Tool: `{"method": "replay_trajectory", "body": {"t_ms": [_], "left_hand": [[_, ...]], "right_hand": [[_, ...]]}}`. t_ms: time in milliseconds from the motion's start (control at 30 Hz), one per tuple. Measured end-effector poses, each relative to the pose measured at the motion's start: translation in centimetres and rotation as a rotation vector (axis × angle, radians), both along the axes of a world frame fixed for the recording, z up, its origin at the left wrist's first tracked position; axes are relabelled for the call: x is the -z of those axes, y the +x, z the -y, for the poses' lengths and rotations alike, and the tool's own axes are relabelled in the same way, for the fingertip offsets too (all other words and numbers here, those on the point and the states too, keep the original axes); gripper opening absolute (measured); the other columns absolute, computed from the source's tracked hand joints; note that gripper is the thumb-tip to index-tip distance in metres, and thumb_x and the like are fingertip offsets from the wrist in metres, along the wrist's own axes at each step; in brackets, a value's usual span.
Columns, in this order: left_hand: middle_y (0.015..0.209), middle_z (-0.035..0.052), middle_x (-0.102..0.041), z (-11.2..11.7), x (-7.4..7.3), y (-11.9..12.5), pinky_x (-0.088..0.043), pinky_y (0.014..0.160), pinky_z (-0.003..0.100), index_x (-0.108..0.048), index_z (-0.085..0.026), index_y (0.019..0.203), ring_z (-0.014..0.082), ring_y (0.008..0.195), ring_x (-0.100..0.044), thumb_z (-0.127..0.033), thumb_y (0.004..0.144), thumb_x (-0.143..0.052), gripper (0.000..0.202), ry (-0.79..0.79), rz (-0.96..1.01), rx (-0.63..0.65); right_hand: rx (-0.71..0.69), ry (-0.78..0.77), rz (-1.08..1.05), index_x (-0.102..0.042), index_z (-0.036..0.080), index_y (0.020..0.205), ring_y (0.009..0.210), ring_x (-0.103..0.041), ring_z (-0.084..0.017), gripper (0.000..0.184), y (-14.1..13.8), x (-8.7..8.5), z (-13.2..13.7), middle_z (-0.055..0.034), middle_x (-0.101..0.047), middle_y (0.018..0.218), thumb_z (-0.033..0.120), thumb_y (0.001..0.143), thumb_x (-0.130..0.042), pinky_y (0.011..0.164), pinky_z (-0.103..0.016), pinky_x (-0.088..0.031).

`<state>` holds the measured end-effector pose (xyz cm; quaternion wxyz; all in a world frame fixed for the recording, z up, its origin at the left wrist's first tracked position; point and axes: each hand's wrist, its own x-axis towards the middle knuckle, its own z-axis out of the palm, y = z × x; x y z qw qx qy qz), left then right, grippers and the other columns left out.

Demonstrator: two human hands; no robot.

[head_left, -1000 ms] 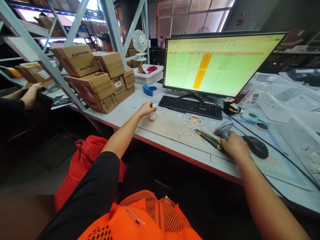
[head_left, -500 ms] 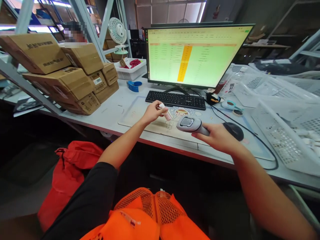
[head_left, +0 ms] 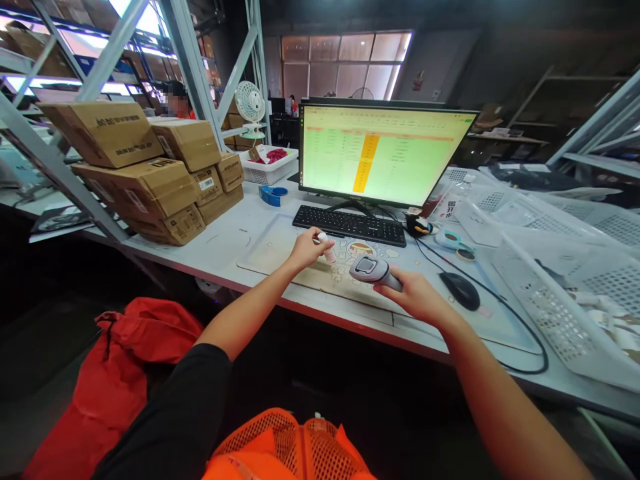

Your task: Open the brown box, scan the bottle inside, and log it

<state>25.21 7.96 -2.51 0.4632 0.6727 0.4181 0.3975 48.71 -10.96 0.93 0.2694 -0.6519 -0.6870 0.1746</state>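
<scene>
My left hand point(head_left: 306, 249) is closed around a small pink and white tube point(head_left: 328, 248), held just above the desk mat point(head_left: 265, 248). My right hand point(head_left: 416, 295) grips a grey handheld barcode scanner point(head_left: 371, 269), whose head points left at the tube, a short way from it. Both hands hover over the mat in front of the black keyboard point(head_left: 350, 225). Behind the keyboard a monitor point(head_left: 383, 154) shows a green spreadsheet with an orange column.
Stacked cardboard boxes point(head_left: 145, 173) sit at the desk's left, beside a grey steel rack point(head_left: 60, 167). A black mouse point(head_left: 460, 291), tape rolls point(head_left: 453, 240) and white mesh baskets point(head_left: 560, 267) lie to the right. An orange mesh bag point(head_left: 295, 447) and a red bag point(head_left: 105, 373) are below. A person stands behind the boxes.
My right hand picked the scanner up off the desk and brought it left toward the tube. My left hand lifted the tube off the mat. The view shifted upward.
</scene>
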Motion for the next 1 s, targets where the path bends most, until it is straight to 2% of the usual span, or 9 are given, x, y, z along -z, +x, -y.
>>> {"method": "replay_trajectory", "body": {"t_ms": [267,500,667,833,1000], "left_hand": [[0.084,0.0017,-0.066,-0.2,0.0,0.9,-0.052,0.058,0.022,-0.063,-0.017,0.085,0.0144,0.073,-0.064,-0.023,0.08,-0.085,0.023,-0.014,-0.02,-0.086],[0.081,0.0029,-0.068,-0.7,0.4,1.3,-0.054,0.057,0.023,-0.063,-0.015,0.085,0.0145,0.069,-0.067,-0.022,0.084,-0.084,0.023,-0.113,0.059,-0.073],[0.08,0.0038,-0.07,-0.5,0.4,1.5,-0.055,0.054,0.023,-0.061,-0.014,0.085,0.0135,0.064,-0.066,-0.03,0.084,-0.088,0.031,-0.154,0.136,-0.032],[0.076,0.0029,-0.069,0.2,-0.1,1.6,-0.056,0.053,0.023,-0.061,-0.014,0.084,0.0127,0.061,-0.065,-0.038,0.08,-0.092,0.04,-0.152,0.187,-0.005],[0.077,0.0018,-0.068,0.0,-0.5,1.1,-0.055,0.052,0.022,-0.063,-0.014,0.086,0.0121,0.063,-0.063,-0.038,0.082,-0.089,0.036,-0.111,0.2,-0.043]], "right_hand": [[-0.036,-0.047,0.03,-0.071,0.02,0.091,0.078,-0.065,-0.023,0.036,-0.1,0.9,-0.6,-0.006,-0.073,0.086,0.055,0.091,-0.06,0.069,-0.033,-0.047],[-0.064,-0.066,0.002,-0.069,0.019,0.091,0.077,-0.063,-0.023,0.038,-0.3,1.1,-0.6,-0.0069,-0.074,0.087,0.055,0.09,-0.058,0.07,-0.033,-0.044],[-0.038,-0.059,0.022,-0.067,0.019,0.087,0.073,-0.06,-0.021,0.039,-0.3,1.4,-0.9,-0.0064,-0.072,0.081,0.056,0.09,-0.057,0.067,-0.032,-0.042],[-0.035,-0.056,0.0,-0.069,0.019,0.09,0.072,-0.06,-0.021,0.039,-0.3,1.0,-0.7,-0.0054,-0.07,0.08,0.055,0.089,-0.058,0.066,-0.031,-0.043],[-0.039,-0.032,-0.021,-0.07,0.02,0.087,0.07,-0.059,-0.021,0.039,0.0,-0.3,0.7,-0.0041,-0.067,0.075,0.058,0.09,-0.06,0.065,-0.032,-0.045]]}}
